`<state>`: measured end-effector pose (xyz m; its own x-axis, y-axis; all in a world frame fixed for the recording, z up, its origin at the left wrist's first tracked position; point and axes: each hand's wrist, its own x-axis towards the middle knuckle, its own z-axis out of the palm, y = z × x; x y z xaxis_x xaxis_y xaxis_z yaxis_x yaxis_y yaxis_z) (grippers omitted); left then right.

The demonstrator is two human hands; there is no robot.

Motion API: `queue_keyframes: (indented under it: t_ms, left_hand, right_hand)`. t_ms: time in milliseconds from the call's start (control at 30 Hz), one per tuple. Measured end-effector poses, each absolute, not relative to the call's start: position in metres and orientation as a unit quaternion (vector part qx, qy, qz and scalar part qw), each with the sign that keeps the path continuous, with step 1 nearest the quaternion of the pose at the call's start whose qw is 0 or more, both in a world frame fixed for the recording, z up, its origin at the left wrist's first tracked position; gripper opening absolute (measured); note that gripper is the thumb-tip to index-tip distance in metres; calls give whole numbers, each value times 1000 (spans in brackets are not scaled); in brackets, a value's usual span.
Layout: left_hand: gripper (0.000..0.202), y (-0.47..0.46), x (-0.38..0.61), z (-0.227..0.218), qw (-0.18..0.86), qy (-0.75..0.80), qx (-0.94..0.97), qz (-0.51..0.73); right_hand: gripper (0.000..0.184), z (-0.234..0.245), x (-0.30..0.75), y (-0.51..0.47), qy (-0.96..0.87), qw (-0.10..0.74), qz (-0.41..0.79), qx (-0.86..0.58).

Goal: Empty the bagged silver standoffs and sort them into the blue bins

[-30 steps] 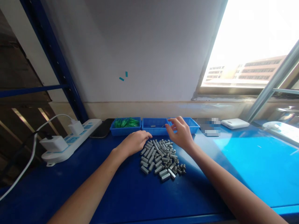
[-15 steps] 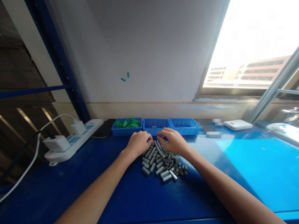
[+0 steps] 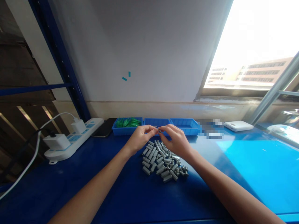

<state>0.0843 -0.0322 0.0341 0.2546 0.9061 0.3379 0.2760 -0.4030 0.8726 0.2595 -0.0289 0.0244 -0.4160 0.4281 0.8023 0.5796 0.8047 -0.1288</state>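
**Hands.** The left hand (image 3: 140,139) and the right hand (image 3: 175,140) meet fingertip to fingertip just above the centre of the frame. Both are pinched on a small grey metal piece (image 3: 159,131). It is too small to tell whether one part or two are held between them. The other fingers of both hands are loosely curled. Both forearms run in from the lower corners.

**Handling, as judged.** The piece is short and smooth and is held by the fingertips alone, so it could slip.
- The pinch should be firm but light.
- The two hands should stay on one line.
- Any turning is better done by rolling the fingers than by moving the wrists.
- Working low over the dark blue table top (image 3: 130,193) means a dropped piece lands close by.

**Position.** The piece is raised clear of the table. It is directly above the far edge of the heap of short grey metal hexagonal sleeves (image 3: 163,163), which lies just below the hands at centre frame. The left fingertips touch it from the left and the right fingertips from the right. Just beyond it stands the middle blue plastic tray (image 3: 153,121).

**Surroundings.**
- The middle tray is one of three in a row. The left blue plastic tray (image 3: 116,130) holds green plastic pieces (image 3: 127,122). The contents of the right blue plastic tray (image 3: 187,126) cannot be made out.
- A white power strip (image 3: 79,137) lies at middle left.
- A black phone (image 3: 104,131) lies between the strip and the trays.
- A flat white box (image 3: 238,125) sits at the right under the window.
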Motion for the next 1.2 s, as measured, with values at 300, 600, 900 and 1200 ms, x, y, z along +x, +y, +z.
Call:
queue_keyframes:
  t_ms: [300, 600, 900, 1200]
  left_hand:
    - [24, -30, 85, 7, 42, 467, 849, 245]
    - [29, -21, 79, -5, 29, 477, 858, 189]
    - [27, -24, 82, -3, 28, 486, 854, 184]
    - [26, -22, 86, -9, 35, 483, 853, 194]
  right_hand:
    - [25, 35, 326, 7, -727, 351, -187, -559]
    - [15, 7, 291, 0, -878, 181, -17, -443]
    - [16, 3, 280, -1, -833, 188, 40, -519]
    - [12, -3, 267, -1, -775, 203, 9, -598]
